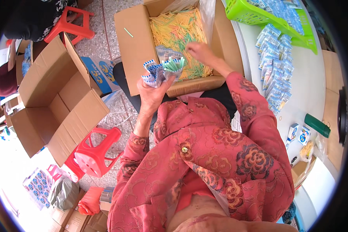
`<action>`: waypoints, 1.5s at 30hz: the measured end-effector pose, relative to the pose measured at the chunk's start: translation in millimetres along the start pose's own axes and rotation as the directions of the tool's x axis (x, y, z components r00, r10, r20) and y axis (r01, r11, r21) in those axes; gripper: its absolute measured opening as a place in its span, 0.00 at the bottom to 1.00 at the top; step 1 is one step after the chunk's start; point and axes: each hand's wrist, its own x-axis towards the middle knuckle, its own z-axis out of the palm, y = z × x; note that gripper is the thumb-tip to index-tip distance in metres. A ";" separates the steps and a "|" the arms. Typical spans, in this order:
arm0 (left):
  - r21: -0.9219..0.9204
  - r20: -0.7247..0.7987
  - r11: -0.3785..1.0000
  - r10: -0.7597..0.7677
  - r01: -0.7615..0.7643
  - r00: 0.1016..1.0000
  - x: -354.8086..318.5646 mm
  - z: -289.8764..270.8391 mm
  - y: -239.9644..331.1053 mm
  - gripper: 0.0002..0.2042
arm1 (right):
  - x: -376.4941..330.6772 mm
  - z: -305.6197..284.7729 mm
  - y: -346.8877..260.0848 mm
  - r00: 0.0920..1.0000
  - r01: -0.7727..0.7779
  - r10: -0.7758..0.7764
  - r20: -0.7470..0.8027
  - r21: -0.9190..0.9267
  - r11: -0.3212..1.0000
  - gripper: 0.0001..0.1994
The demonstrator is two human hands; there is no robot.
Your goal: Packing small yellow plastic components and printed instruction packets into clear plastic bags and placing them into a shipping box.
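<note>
My left hand (154,92) is closed around a bunch of small clear packets (154,72) with blue-and-white striped edges. Pale green sticks (174,63) poke out of the packet nearest the carton. Just right of those sticks, my right hand (200,53) hovers over the carton with its fingers curled together; whether anything is between them is hidden. Beneath both hands, an open cardboard carton (132,50) by my lap holds a heap of thin yellow, orange and green sticks (178,29). One loose green stick (128,32) lies on its left flap.
To the right, a white table (294,96) bears filled packets (274,65), a lime-green basket (272,19) of packets and a dark green cylinder (317,125). On the left stand a large open carton (58,96) and red plastic stools (98,150). Another person (31,19) sits at upper left.
</note>
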 end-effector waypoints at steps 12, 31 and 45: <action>0.118 0.046 0.993 0.009 -0.015 0.999 5.4 6.7 -8.5 0.10 | -8.0 -148.0 -146.8 0.933 0.190 0.193 -0.303 0.872 0.450 0.04; 0.008 0.075 0.999 0.040 -0.040 0.996 6.3 7.7 6.0 0.12 | -19.7 -116.2 -130.4 0.974 -0.038 0.204 -0.093 0.828 0.560 0.08; -0.021 -0.002 1.000 -0.020 0.020 1.000 1.5 -1.6 2.4 0.11 | -10.5 56.4 17.8 0.859 0.243 -0.133 0.495 -0.165 0.956 0.05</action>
